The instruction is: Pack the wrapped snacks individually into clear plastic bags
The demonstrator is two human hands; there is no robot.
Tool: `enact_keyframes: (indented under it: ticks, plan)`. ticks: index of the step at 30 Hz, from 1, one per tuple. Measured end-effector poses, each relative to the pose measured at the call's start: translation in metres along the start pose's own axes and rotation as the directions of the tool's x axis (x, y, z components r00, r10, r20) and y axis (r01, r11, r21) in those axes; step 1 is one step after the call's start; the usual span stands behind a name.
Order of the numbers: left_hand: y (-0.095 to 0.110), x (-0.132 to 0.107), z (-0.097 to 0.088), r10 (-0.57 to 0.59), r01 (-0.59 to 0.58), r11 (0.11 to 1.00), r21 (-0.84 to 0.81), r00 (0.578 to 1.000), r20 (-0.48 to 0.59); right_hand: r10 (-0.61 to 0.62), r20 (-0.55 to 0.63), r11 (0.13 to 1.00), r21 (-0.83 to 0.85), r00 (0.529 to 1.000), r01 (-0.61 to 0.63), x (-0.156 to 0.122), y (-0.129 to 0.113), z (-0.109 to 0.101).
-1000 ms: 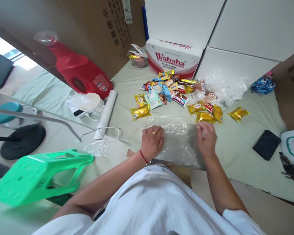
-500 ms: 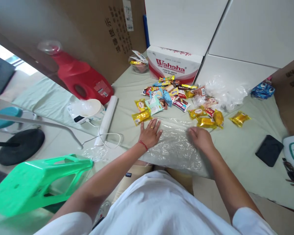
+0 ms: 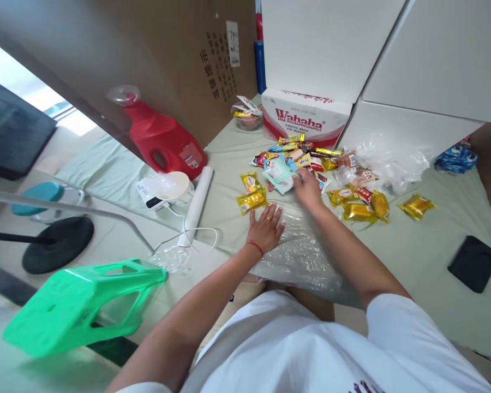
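Nearest the body, a clear plastic bag (image 3: 299, 256) lies flat on the cloth (image 3: 409, 256); the left hand (image 3: 265, 228), fingers spread, rests on its far left part, presumably to keep the thin film from sliding. Beyond it, the right hand (image 3: 309, 189) reaches to the right edge of a pale green packet (image 3: 279, 173); blur hides whether its fingers pinch the packet or only touch it. Yellow packets (image 3: 359, 212) flank the hand. Behind, a snack pile (image 3: 295, 155) sits before a white-and-red box (image 3: 306, 117).
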State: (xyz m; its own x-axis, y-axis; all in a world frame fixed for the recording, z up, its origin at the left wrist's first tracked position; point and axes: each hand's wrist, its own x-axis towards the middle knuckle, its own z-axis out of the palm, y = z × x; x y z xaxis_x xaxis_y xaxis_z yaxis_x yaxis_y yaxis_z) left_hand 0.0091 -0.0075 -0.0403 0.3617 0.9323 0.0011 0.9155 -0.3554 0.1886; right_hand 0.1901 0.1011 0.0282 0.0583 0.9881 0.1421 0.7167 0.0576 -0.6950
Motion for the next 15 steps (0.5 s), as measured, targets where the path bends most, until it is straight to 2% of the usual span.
enact_keyframes:
  ticks: [2,3,5,6,7,9,11,13,15]
  plan:
    - [0.000,-0.001,0.001,0.007,-0.008,1.000,-0.020,1.000,-0.015,-0.042,-0.049,0.985,0.163,0.998,0.050,-0.014,0.021,-0.035]
    - [0.000,-0.001,0.001,0.010,-0.011,1.000,-0.030,1.000,-0.022,-0.045,-0.021,0.970,0.239,0.999,0.049,-0.025,0.032,-0.052]
    - [-0.001,-0.001,0.002,0.016,-0.017,0.999,-0.044,0.999,-0.031,0.009,0.146,0.930,0.362,0.989,-0.062,-0.052,0.050,-0.079]
    - [-0.001,-0.001,0.002,0.021,-0.023,0.999,-0.049,0.999,-0.033,0.035,0.240,0.911,0.392,0.970,-0.130,-0.067,0.056,-0.086]
    - [-0.002,0.000,0.002,0.029,-0.030,0.998,-0.052,0.999,-0.034,0.050,0.318,0.898,0.401,0.947,-0.181,-0.082,0.060,-0.090]
    - [-0.006,0.003,0.002,0.053,-0.054,0.997,-0.058,0.998,-0.028,0.048,0.400,0.902,0.377,0.915,-0.212,-0.109,0.062,-0.085]
    - [-0.013,0.007,0.001,0.084,-0.085,0.994,-0.065,0.996,-0.020,0.002,0.425,0.942,0.303,0.905,-0.144,-0.124,0.059,-0.072]
    - [-0.020,0.011,-0.001,0.118,-0.119,0.991,-0.066,0.993,-0.019,-0.050,0.419,0.979,0.200,0.907,-0.038,-0.122,0.057,-0.062]
    - [-0.027,0.013,-0.002,0.133,-0.134,0.989,-0.057,0.991,-0.034,-0.053,0.359,0.996,0.088,0.932,0.023,-0.103,0.057,-0.059]
